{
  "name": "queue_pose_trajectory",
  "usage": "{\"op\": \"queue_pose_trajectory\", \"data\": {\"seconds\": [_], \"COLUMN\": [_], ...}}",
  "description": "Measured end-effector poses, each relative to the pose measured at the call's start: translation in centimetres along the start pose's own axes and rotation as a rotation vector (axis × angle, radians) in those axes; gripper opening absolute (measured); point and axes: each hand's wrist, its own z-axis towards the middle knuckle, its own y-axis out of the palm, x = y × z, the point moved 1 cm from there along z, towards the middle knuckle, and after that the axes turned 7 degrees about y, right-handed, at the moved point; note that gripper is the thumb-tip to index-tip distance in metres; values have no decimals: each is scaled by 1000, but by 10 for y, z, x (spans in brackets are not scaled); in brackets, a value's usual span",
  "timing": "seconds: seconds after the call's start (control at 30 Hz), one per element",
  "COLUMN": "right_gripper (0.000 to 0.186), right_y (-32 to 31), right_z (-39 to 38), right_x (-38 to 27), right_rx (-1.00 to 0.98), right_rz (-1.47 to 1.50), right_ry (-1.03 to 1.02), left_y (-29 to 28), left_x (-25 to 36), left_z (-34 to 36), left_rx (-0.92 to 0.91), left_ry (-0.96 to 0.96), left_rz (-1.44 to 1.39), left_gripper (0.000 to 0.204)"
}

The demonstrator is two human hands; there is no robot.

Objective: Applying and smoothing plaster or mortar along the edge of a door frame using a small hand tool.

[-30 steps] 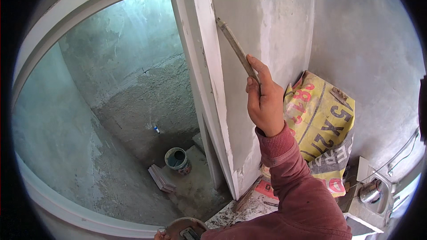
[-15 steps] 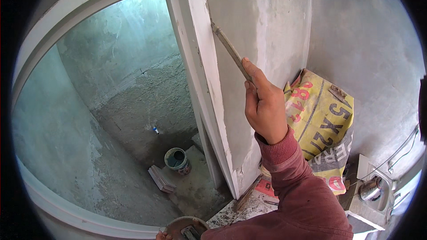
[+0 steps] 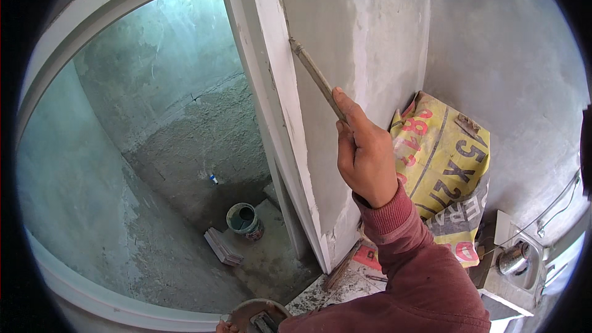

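Observation:
My right hand [image 3: 365,151] is raised against a grey plastered wall [image 3: 382,37] and grips a thin flat trowel blade [image 3: 314,74], whose far end touches the wall next to the white door frame [image 3: 277,105]. The forefinger lies along the blade. A red sleeve covers that arm. My left hand [image 3: 226,327] shows only as fingertips at the bottom edge, holding a round pan [image 3: 250,311] with a tool in it.
Through the doorway lies a bare cement room with a small green bucket [image 3: 243,219] and stacked tiles [image 3: 222,246] on its floor. A yellow printed sack [image 3: 447,166] leans in the corner on the right. A white fitting with a metal cup [image 3: 515,259] sits lower right.
My right hand and the blade have slid left and slightly down along the wall, toward the door frame.

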Motion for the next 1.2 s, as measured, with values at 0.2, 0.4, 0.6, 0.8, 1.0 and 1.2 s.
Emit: {"op": "queue_pose_trajectory", "data": {"seconds": [0.2,0.4,0.6,0.8,1.0,1.2], "right_gripper": [51,49,53,55,51,53], "right_y": [-1,-2,-1,-1,-2,-9], "right_z": [-6,-12,-19,-25,-33,-54], "right_x": [2,6,8,9,9,11], "right_rx": [-32,-31,-64,-71,-84,-43], "right_rz": [-23,0,2,-28,-58,-31], "right_ry": [20,16,47,40,37,27], "left_y": [8,-5,12,36,34,30], "left_x": [9,0,16,35,37,32], "left_z": [-2,17,3,-10,-16,-18], "left_rx": [48,-96,-22,201,35,57], "left_ry": [-195,-336,-303,-350,-355,-301], "left_rz": [-150,-299,-362,-190,-338,-305], "left_gripper": [35,27,21,29,32,32]}}
